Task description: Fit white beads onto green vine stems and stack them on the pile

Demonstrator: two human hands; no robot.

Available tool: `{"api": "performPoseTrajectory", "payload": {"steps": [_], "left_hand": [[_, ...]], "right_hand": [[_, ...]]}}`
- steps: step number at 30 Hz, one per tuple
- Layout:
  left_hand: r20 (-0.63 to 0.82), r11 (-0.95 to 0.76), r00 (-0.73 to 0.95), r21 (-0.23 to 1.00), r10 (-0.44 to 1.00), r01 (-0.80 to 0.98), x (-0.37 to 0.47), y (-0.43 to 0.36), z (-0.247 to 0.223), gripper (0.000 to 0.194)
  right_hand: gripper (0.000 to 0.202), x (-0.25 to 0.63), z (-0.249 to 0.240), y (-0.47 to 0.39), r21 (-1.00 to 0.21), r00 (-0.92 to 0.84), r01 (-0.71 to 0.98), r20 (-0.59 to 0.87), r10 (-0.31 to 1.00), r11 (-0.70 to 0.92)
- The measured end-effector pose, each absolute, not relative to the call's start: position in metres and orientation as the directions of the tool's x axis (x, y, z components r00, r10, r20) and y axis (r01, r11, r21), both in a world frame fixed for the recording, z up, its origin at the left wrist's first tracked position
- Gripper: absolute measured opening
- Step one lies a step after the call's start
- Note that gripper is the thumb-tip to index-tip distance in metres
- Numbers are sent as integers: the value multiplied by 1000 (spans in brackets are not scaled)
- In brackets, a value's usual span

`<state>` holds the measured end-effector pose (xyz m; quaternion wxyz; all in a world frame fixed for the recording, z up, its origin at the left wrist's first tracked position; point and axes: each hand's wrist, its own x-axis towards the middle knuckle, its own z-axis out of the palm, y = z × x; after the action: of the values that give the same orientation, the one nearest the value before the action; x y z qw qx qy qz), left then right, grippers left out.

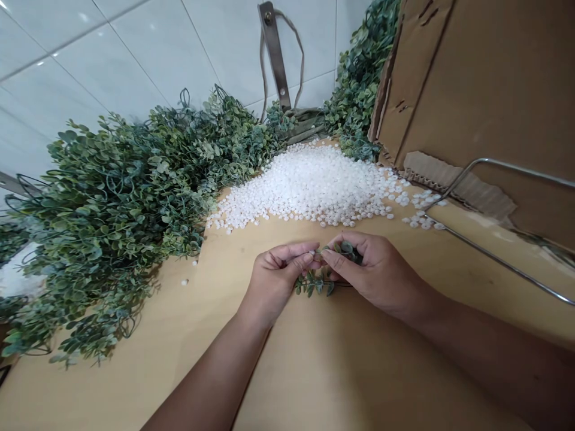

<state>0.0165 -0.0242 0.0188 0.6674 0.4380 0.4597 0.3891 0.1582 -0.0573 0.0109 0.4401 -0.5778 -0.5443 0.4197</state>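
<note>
Leftward, green foliage point(126, 191) heaps on the table point(135, 383). Next, the left hand point(272, 278) presses thumb and finger together, on what I cannot tell. Just beside it, before piled white pieces point(314, 185), is a leafy sprig point(347, 246) pinched by the right hand point(377, 269).

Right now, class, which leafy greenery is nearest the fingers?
The small sprig at the fingers; the large heap lies farther left, the bunch beside the cardboard farther back.

**Place looked like a craft workshop**

Greenery point(126, 191) was heaped in bulk, white beads point(314, 179) piled loose on a plain table point(287, 383), cardboard point(503, 78) alongside. Wall point(148, 48) was tiled, so couldn't rule out a home.
</note>
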Motion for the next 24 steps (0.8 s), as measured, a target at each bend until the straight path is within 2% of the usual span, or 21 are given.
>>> {"api": "performPoseTrajectory", "payload": {"steps": [5, 14, 24], "left_hand": [[-288, 328, 269, 938, 919, -115, 18, -25, 19, 17], [-258, 309, 293, 940, 921, -142, 18, -23, 19, 20], [-260, 307, 285, 942, 923, -133, 18, -24, 20, 18]], "right_hand": [[20, 156, 11, -59, -961, 73, 278, 8, 997, -13], [21, 155, 10, -60, -981, 102, 194, -3, 995, -23], [20, 155, 11, -61, -976, 122, 217, -4, 993, -31]]}}
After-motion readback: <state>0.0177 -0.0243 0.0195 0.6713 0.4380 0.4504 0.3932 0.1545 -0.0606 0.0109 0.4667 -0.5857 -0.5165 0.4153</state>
